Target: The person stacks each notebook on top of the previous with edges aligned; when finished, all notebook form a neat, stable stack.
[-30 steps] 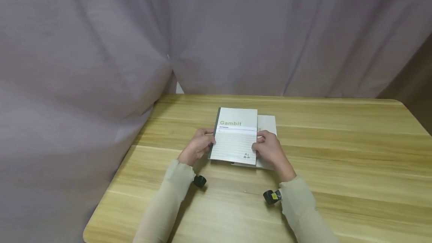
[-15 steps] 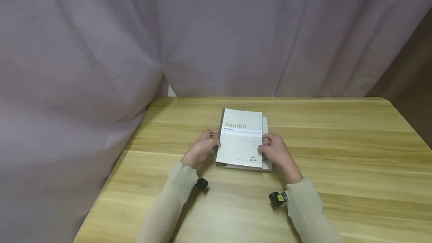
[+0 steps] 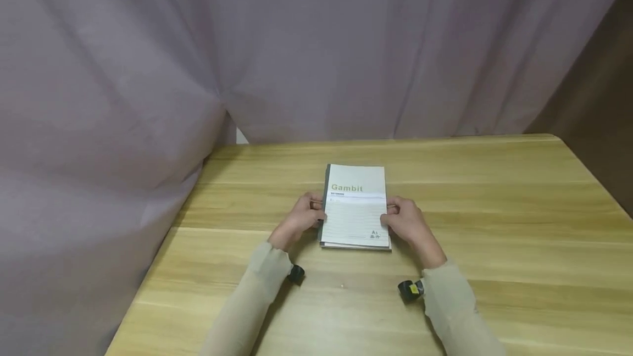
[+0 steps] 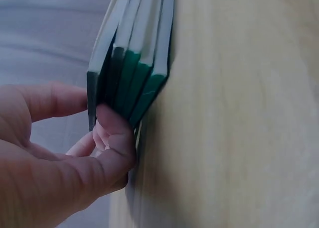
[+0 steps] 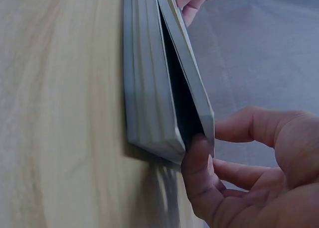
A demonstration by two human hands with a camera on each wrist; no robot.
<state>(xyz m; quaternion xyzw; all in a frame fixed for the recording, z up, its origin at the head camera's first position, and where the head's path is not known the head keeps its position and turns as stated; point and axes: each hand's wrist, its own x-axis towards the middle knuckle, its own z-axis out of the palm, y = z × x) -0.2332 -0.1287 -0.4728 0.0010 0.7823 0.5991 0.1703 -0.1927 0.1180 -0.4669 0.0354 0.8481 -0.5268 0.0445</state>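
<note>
In the head view, a white notebook [image 3: 357,210] marked "Gambit", with a dark spine on its left, lies almost squarely over other notebooks. My left hand [image 3: 299,220] pinches its spine side, and my right hand [image 3: 408,225] pinches the opposite edge between thumb and fingers. Under it, the left wrist view shows a stack of several notebooks [image 4: 144,83] with dark and green spines. A narrow dark gap separates the held notebook [image 5: 192,78] from the stack [image 5: 149,98] in the right wrist view. Fingertips of both hands reach into that gap.
The stack rests on a wood-grain table [image 3: 494,224]. Grey curtains [image 3: 316,48] hang behind and along the left side of the table. A small black wrist camera [image 3: 296,274] sits on the left wrist and another black camera [image 3: 409,291] on the right.
Both hands have carried the top notebook over the stack. The lower notebook, which stuck out on the right before, now shows only as a thin strip at the near edge.
</note>
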